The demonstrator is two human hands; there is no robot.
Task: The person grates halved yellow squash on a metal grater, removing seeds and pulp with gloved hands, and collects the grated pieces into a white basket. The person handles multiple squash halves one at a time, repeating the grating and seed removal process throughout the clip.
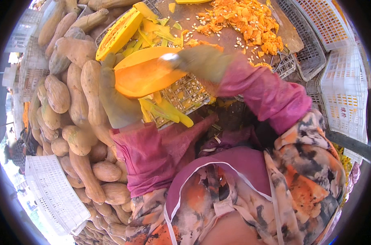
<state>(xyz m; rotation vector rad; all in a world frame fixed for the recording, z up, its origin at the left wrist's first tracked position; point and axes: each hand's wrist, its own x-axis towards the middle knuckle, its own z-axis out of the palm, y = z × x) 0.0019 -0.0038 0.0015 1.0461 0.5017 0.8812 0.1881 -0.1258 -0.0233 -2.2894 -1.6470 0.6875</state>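
Note:
My left hand (119,101), in a dull olive glove, grips the left end of a peeled, hollowed squash half (148,76), its orange hollow facing me. My gloved right hand (203,62) is blurred at the squash's right end. It holds a small shiny metal tool (169,57) against the inner flesh; its exact kind is hidden by blur. Just beyond my left hand lies another peeled squash half (119,33) with its seed pulp still inside. Yellow-green peel strips (167,111) and loose seeds rest on a wire-grid crate (185,95) below the held piece.
A heap of orange pulp and seeds (243,21) covers part of a brown board (185,15). Many unpeeled tan squashes (90,92) are piled at the left. A white plastic crate (53,193) stands lower left; more white crates (343,85) are stacked at the right.

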